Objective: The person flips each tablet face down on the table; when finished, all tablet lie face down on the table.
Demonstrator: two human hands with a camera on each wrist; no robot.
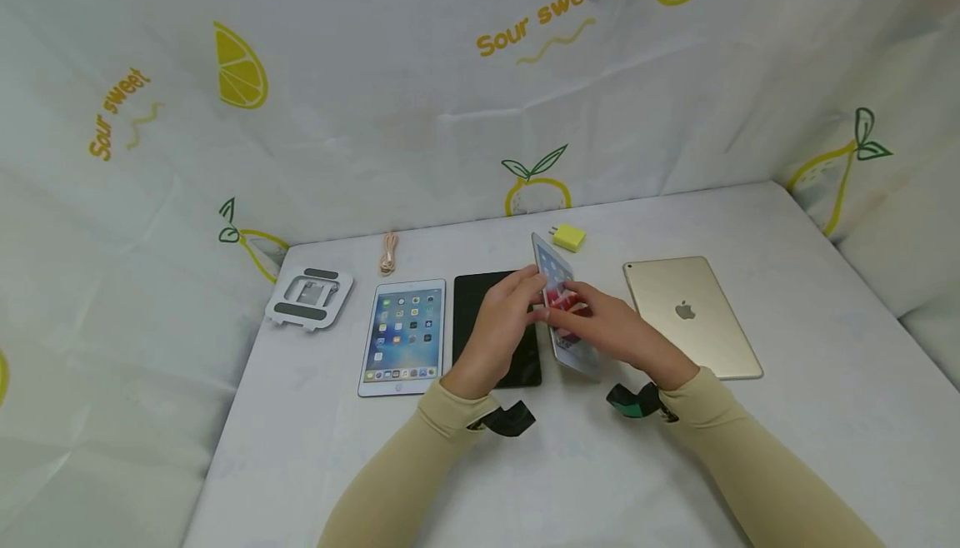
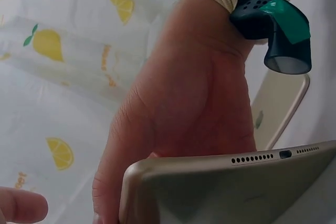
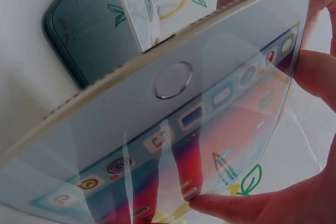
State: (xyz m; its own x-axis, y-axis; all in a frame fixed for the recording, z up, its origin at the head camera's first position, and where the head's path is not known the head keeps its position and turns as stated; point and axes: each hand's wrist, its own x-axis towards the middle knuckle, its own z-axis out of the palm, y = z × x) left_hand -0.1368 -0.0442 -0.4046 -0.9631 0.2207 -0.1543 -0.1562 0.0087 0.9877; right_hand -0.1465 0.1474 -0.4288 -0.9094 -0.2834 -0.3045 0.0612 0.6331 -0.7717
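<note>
Both hands are at a white-fronted tablet (image 1: 555,281), tilted up on edge with its lit screen facing right. My left hand (image 1: 495,327) holds its raised left edge, fingers and thumb bent toward it. My right hand (image 1: 611,327) reaches from the screen side, thumb at the same edge and a finger on the glass. The right wrist view shows the tablet's round home button (image 3: 173,80) close up. Its metal back (image 2: 226,198), with speaker holes and charging port, faces the left wrist view. What the fingers do behind the tablet is partly hidden.
A black-screened tablet (image 1: 468,302) lies left of the held one, beside a lit white tablet (image 1: 405,336). A folded stand (image 1: 310,298), a coiled cable (image 1: 387,254) and a yellow plug adapter (image 1: 568,237) lie farther back. On the right rests a gold-backed tablet (image 1: 690,315).
</note>
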